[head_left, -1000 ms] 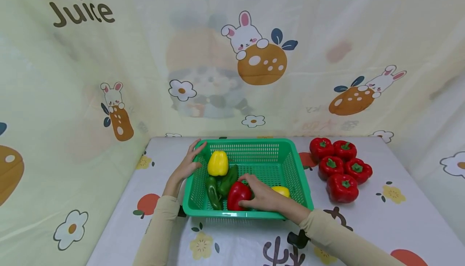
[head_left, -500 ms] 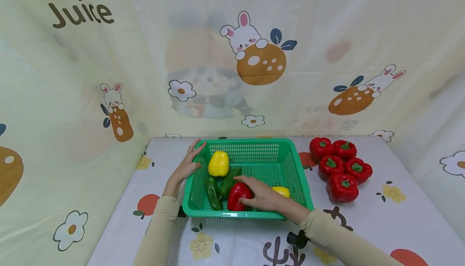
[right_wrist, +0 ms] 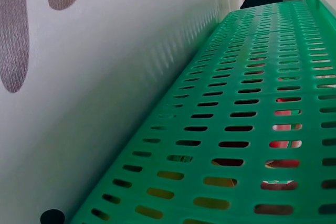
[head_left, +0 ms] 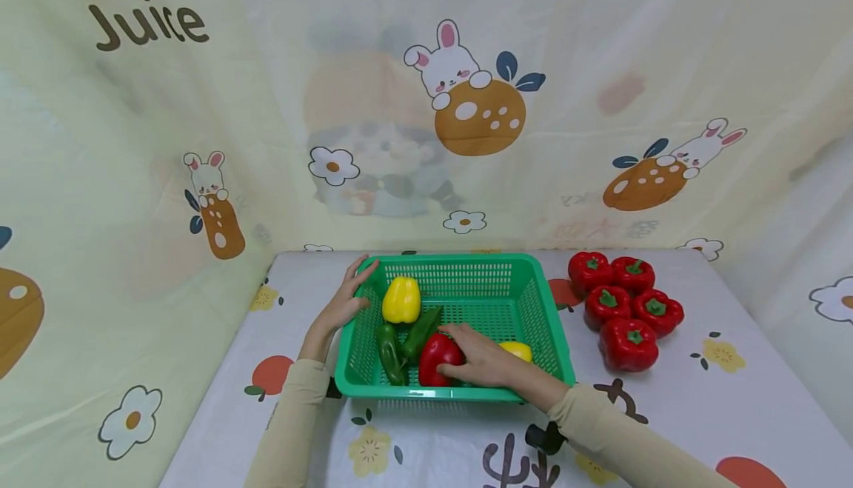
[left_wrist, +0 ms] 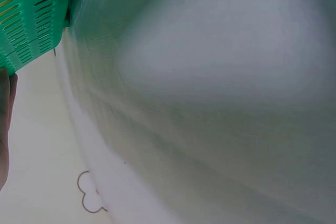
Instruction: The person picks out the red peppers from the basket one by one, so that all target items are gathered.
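In the head view my right hand [head_left: 483,358] is inside the green plastic basket [head_left: 480,266], holding a red bell pepper [head_left: 438,358] near the front wall. The thumb lies on its near side and the fingers reach over its far side. Against the pepper's left lie two long, dark green peppers [head_left: 391,355]. A yellow bell pepper [head_left: 402,301] sits behind them; another yellow item [head_left: 516,351] is partly hidden by my right wrist. My left hand [head_left: 343,303] holds the basket's left rim, thumb over the inner edge. Its fingers [left_wrist: 9,95] touch the outer wall in the left wrist view.
Several red bell peppers [head_left: 629,343] stand grouped on the table to the basket's right. A patterned cloth [head_left: 369,451] covers the table, and printed curtains [head_left: 266,88] hang behind and at the sides. The slotted basket wall [right_wrist: 247,103] fills much of the right wrist view.
The red bell pepper has shifted slightly right with my right hand. The right-hand long green pepper leans a little further right. My left hand stays on the rim.
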Motion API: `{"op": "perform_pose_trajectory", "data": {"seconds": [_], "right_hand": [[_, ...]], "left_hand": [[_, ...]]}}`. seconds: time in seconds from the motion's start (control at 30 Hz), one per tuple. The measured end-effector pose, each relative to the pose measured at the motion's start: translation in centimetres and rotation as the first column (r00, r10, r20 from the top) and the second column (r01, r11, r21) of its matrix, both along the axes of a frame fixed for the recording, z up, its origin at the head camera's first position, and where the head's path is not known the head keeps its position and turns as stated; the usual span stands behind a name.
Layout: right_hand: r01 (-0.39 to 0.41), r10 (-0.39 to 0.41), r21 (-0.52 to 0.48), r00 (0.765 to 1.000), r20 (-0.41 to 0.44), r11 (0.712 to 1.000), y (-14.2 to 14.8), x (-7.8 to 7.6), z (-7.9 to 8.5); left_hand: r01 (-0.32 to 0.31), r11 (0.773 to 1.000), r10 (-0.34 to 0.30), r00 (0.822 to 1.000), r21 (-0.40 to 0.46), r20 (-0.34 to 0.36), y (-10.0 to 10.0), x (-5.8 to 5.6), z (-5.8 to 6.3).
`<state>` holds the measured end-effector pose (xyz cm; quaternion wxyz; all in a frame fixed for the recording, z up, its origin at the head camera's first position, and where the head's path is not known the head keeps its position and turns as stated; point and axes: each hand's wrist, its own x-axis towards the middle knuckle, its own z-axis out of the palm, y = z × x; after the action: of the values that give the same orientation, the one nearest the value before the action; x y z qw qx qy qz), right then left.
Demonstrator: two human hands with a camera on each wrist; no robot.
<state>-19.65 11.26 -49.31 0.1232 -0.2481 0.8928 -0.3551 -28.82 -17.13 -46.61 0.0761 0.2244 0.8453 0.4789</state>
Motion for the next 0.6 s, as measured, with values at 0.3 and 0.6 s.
{"op": "perform_pose_trajectory", "data": {"seconds": [0.3,0.6], "right_hand": [[-0.044,0.052,-0.134,0.997,0.053,0.99,0.06,-0.42,-0.06],[-0.03,0.053,-0.211,0.993,0.105,0.977,0.03,-0.24,-0.06]], "left_hand": [[-0.004,1.0,0.004,1.0,-0.013,-0.01,0.07,0.11,0.31],[-0.001,1.0,0.001,1.0,-0.013,0.007,0.01,0.1,0.23]]}}
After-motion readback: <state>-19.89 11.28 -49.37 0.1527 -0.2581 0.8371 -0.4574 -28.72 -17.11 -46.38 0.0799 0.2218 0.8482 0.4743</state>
